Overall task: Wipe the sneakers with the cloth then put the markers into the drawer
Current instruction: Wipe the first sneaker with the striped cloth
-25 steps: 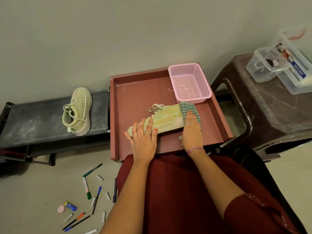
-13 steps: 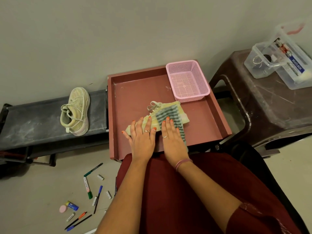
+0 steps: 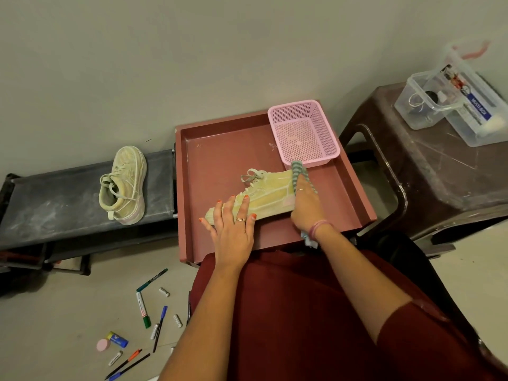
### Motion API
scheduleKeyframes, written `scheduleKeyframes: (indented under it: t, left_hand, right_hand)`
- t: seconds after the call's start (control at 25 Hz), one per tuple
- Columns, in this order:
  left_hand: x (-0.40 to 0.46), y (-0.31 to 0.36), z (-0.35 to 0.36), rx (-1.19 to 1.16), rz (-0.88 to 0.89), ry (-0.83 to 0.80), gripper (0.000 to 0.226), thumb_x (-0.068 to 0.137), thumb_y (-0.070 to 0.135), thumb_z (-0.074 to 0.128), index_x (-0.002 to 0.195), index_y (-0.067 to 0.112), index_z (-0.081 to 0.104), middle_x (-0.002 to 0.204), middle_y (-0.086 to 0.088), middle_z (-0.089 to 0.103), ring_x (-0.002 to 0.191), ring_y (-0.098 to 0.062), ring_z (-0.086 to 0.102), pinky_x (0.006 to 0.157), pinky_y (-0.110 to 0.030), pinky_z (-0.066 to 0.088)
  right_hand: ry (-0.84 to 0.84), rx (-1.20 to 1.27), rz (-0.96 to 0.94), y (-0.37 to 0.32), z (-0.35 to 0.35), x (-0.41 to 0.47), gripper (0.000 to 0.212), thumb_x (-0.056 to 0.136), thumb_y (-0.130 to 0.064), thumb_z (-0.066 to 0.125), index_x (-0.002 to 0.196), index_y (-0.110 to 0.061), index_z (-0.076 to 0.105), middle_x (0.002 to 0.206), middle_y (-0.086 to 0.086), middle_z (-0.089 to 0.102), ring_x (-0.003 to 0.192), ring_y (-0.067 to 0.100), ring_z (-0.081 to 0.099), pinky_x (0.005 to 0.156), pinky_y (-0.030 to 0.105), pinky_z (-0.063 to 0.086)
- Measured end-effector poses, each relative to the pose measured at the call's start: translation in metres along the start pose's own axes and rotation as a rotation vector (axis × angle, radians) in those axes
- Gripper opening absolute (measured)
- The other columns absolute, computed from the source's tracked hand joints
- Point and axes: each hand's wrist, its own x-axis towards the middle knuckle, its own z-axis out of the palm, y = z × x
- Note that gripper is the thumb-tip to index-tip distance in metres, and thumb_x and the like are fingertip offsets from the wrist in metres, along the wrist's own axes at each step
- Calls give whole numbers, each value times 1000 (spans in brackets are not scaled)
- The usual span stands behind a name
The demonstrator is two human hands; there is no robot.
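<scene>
While my left hand [image 3: 233,229] is pressing flat, fingers straight, on the sneaker [image 3: 261,195] lying in the drawer [image 3: 220,149], my right hand [image 3: 305,207] is gripping the cloth [image 3: 298,171] against its heel. Markers [image 3: 143,309] are lying scattered on the floor.

- The striped green-and-white cloth [image 3: 298,174] is mostly hidden under the right hand [image 3: 303,206].
- The pale yellow canvas sneaker [image 3: 268,192] has its toe covered by the left hand [image 3: 233,232].
- The clear plastic lidded box [image 3: 478,105] is cut off at the right edge; its label is too small to read.
</scene>
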Motion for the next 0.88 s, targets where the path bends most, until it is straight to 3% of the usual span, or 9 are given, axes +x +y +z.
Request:
scheduleKeyframes:
  t: [0.12, 0.2, 0.32, 0.4, 0.48, 0.6, 0.72, 0.8, 0.88]
  left_hand:
    - [1, -2, 0, -12, 5, -7, 63, 91, 55, 7, 146, 36, 31, 153, 3, 26, 145, -23, 9, 109, -60, -11]
    - [2, -4, -2, -27, 25, -32, 65, 90, 56, 6, 146, 36, 31, 154, 4, 24, 145, -22, 6, 110, -59, -13]
    - [1, -7, -4, -31, 43, -39, 65, 90, 57, 5, 146, 37, 30, 154, 5, 23, 145, -22, 5, 109, -58, -14]
    - [1, -7, -5, -32, 46, -46, 65, 90, 57, 4, 147, 38, 29, 154, 5, 23, 145, -21, 4, 108, -56, -16]
    - [0, -7, -5, -25, 56, -47, 65, 90, 57, 3, 147, 38, 28, 154, 5, 22, 145, -21, 3, 107, -55, -17]
    - [1, -9, -5, -16, 64, -44, 65, 90, 57, 4, 147, 37, 29, 154, 4, 22, 145, -22, 4, 107, -56, -16]
    - [2, -9, -6, -22, 53, -54, 67, 88, 58, 3, 146, 38, 29, 154, 4, 21, 145, -21, 3, 107, -57, -16]
    - [3, -8, -7, -32, 46, -63, 64, 90, 57, 6, 146, 38, 30, 154, 5, 21, 145, -21, 3, 108, -59, -15]
    - [4, -7, -9, -29, 44, -84, 52, 97, 51, 17, 146, 38, 31, 154, 5, 21, 145, -21, 2, 108, -60, -15]
  right_hand:
    - [76, -265, -215, -22, 30, -41, 72, 90, 4, 33, 150, -9, -4, 159, 9, -9, 147, 24, -6, 118, 39, 1]
    - [166, -378, -388, -29, 46, -60, 58, 95, -7, 24, 151, -8, 8, 159, 9, 4, 147, 24, 9, 118, 39, 11]
    - [256, -403, -298, -20, 33, -35, 57, 96, -7, 23, 151, -9, 9, 159, 7, 8, 146, 22, 14, 117, 40, 16]
    - [176, -243, -121, -8, 15, -13, 67, 93, 2, 31, 152, -11, 3, 159, 9, 7, 146, 24, 13, 119, 37, 17]
    - [25, 83, 27, 10, -4, 1, 76, 82, 13, 36, 151, -12, 15, 152, 13, 28, 137, 29, 34, 111, 30, 29]
    - [-209, 384, -2, 27, -18, -1, 77, 74, 21, 33, 142, -15, 35, 136, 9, 49, 128, 25, 45, 101, 25, 37]
    - [-141, 319, 9, 17, -12, -8, 90, 72, 22, 35, 151, -15, 14, 155, 5, 22, 142, 20, 21, 117, 32, 18]
    - [-70, 18, -65, -5, -1, -22, 95, 74, 19, 39, 151, -15, -5, 159, 4, -8, 147, 21, -6, 119, 37, 0]
    - [-56, -210, -256, -31, 16, -44, 86, 84, 11, 40, 151, -13, -8, 158, 4, -17, 146, 23, -14, 117, 41, -3]
